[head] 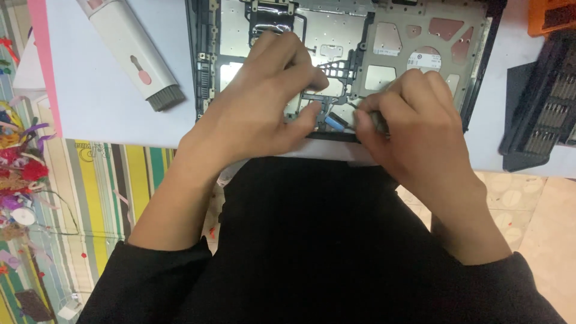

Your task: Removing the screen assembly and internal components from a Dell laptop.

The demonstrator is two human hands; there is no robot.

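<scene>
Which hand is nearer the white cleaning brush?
Left. The left hand rests on the opened laptop chassis just right of the white cleaning brush; the right hand is farther right.

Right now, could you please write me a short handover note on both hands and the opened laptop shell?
Left hand: flat on the grey metal laptop chassis, fingertips by the small blue tab at its near edge.
Right hand: pinching something beside that tab; what it grips is hidden.
Done: the chassis interior lies exposed.
Left: the blue tab is still in place.
Nearby: white cleaning brush tool to the left, black screwdriver bit case to the right.
</scene>
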